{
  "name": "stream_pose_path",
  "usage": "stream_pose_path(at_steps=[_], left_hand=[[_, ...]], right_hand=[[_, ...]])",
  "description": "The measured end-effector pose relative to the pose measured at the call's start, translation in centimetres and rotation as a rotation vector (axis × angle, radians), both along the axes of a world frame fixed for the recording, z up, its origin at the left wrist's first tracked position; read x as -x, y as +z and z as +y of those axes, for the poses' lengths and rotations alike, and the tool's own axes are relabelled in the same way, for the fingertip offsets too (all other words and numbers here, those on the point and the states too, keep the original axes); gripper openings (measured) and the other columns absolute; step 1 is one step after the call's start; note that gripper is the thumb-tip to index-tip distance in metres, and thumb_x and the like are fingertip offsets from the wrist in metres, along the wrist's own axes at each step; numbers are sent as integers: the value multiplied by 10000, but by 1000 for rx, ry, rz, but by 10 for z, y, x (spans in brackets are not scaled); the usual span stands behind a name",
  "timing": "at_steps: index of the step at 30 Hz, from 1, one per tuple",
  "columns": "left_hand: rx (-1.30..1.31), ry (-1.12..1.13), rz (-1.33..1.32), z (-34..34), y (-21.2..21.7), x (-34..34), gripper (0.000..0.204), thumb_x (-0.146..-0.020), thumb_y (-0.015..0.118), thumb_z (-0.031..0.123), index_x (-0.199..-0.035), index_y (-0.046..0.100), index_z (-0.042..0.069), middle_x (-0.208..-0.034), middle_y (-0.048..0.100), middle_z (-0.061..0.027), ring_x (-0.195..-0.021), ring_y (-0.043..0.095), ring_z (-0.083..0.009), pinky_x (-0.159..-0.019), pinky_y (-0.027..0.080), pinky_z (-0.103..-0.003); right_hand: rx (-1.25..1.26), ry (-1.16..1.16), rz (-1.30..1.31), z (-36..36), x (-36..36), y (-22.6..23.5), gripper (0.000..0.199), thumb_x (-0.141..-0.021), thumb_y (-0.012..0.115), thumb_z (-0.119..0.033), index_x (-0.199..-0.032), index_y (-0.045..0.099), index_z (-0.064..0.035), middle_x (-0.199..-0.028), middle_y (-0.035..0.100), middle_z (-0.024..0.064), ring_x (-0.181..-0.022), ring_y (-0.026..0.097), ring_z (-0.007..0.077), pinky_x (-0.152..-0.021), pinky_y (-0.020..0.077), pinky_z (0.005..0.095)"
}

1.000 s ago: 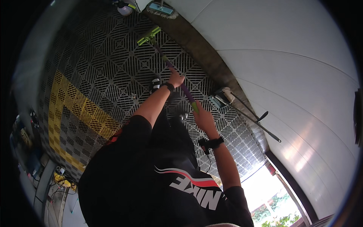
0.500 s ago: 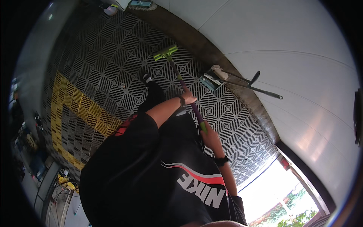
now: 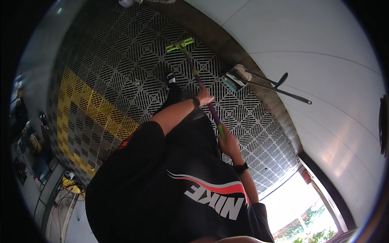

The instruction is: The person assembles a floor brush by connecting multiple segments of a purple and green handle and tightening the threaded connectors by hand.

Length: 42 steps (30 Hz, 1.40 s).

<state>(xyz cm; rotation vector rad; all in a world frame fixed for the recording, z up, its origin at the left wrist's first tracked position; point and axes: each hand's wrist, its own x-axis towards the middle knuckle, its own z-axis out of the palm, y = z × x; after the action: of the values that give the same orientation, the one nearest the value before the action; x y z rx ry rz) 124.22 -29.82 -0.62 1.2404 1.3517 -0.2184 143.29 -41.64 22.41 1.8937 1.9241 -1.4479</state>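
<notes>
A mop with a flat lime-green head (image 3: 180,44) and a purple pole (image 3: 214,114) slants across the grated floor, its head out ahead of me near the wall base. My left hand (image 3: 205,96) is wrapped round the middle of the pole. Lower down, my right hand (image 3: 229,143) closes on the pole's green end grip (image 3: 221,131), close to my body. One foot in a dark shoe (image 3: 172,78) stands left of the pole. Whether the mop head presses on the floor or hovers just above it, I cannot tell.
A long-handled dustpan (image 3: 235,83) and a brush with pale bristles (image 3: 242,72) lean at the white wall (image 3: 312,77) on the right. Yellow floor tiles (image 3: 95,107) form a band at left. Yellow equipment with cables (image 3: 72,185) stands lower left. A bright doorway (image 3: 302,206) opens lower right.
The mop head has slid slightly farther away from me. Both hands keep their hold, and my forward foot has shifted a little to the right in view.
</notes>
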Motion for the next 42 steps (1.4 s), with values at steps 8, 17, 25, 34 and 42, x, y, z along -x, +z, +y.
stream_pose_path(at_steps=[8,17,25,34,42], left_hand=[[159,621,-181,120,-36,141,1008,-1026,509,149,-1489,-380,40,-662,524,-119,-538,471,-229,-587,459,-460],[119,487,-60,166,-66,183,927,-1050,505,185,-1531,-257,-30,-622,458,-93,-522,425,-197,-563,408,-461],[84,-50,163,73,-36,42,726,-1072,411,190,-1568,-60,-54,-546,361,-106,-458,326,-217,-509,325,-431],[-334,-830,199,-102,-15,-180,481,-1015,539,401,-1273,357,37,-803,614,-125,-702,661,-320,-607,566,-577],[302,30,-169,-142,8,-255,992,-1056,483,298,-1475,-340,-63,-677,564,-148,-490,501,-255,-518,453,-414]], right_hand=[[-42,60,-3,117,122,-58,641,-927,652,-256,-1496,388,-125,-969,686,294,-897,658,498,-780,535,563],[-52,52,-55,157,175,-79,618,-949,604,-318,-1494,363,-155,-929,685,326,-857,659,526,-772,524,606],[82,-5,-135,66,61,-50,620,-955,602,-272,-1507,378,-98,-1013,684,300,-888,658,508,-798,517,581],[126,-60,-193,-98,-158,-12,594,-953,600,-246,-1494,412,-88,-1107,670,306,-1025,648,481,-872,519,549],[121,-14,-121,-144,-231,36,647,-924,642,-199,-1501,389,-52,-1043,678,313,-967,659,492,-816,543,526]])
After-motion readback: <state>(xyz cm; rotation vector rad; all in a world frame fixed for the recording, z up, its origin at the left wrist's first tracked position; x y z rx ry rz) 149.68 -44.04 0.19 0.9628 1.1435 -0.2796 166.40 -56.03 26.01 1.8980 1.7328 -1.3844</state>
